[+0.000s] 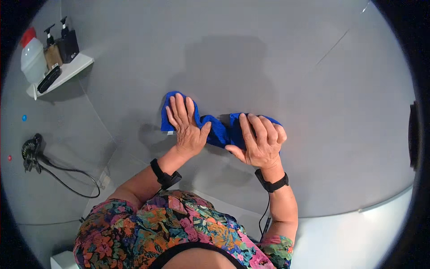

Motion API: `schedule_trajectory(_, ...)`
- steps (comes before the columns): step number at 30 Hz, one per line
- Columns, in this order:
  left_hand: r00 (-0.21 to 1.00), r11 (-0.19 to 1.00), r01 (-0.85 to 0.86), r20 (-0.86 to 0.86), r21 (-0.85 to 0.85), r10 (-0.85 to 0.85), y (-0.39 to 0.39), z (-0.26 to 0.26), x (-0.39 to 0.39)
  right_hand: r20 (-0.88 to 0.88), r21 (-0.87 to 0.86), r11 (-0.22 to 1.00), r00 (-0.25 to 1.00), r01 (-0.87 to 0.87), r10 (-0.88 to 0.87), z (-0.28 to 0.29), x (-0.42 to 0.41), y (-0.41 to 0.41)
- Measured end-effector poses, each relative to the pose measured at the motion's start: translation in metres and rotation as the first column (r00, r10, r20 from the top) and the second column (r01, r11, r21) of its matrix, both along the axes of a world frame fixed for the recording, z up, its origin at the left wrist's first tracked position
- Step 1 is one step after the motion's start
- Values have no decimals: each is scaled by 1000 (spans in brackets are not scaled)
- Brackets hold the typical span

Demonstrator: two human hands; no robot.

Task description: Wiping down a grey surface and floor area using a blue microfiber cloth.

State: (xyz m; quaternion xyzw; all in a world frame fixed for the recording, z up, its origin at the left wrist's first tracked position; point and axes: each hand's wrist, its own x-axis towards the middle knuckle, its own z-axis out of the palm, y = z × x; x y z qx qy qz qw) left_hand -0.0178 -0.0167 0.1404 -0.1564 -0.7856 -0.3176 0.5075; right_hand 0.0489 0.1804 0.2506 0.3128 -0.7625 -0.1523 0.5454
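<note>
A blue cloth [218,132] lies bunched in the middle against a smooth grey wall panel [231,77]. My left hand [188,129] presses flat on the cloth's left end, fingers extended and the thumb out to the side; a small white tag shows at the cloth's lower left edge. On the right end rests my right hand [260,143], its fingers bent over the fabric and its thumb apart. Between the hands the cloth is twisted and creased. Each wrist wears a black strap.
At upper left, a white corner shelf [75,67] holds a white bottle with red cap [33,60], two pump bottles [69,45] and a black object [49,79]. A black shower head with hose [31,151] hangs below. A dark object [414,136] sits at the right edge.
</note>
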Motion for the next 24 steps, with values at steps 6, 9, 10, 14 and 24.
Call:
schedule_trajectory(6, 998, 999, -46, 30, -9, 46, -9, -6, -13, 96, 83, 996, 995, -20, 12, -9, -16, -1)
schedule_trajectory(9, 997, 998, -62, 36, -10, 63, -17, -8, -24, 95, 116, 993, 995, 6, -18, -24, -33, 3)
schedule_trajectory(10, 997, 997, -74, 34, -8, 74, -18, -9, -26, 3, 129, 990, 999, 51, -51, -29, -39, 4)
schedule_trajectory(14, 991, 987, -111, 57, -116, 119, -28, -12, -34, -125, 29, 996, 989, 85, -80, -36, -54, -4)
schedule_trajectory(24, 999, 999, -50, 5, 1, 50, -35, -13, -47, -126, -19, 991, 984, -131, 127, -11, -69, -28)
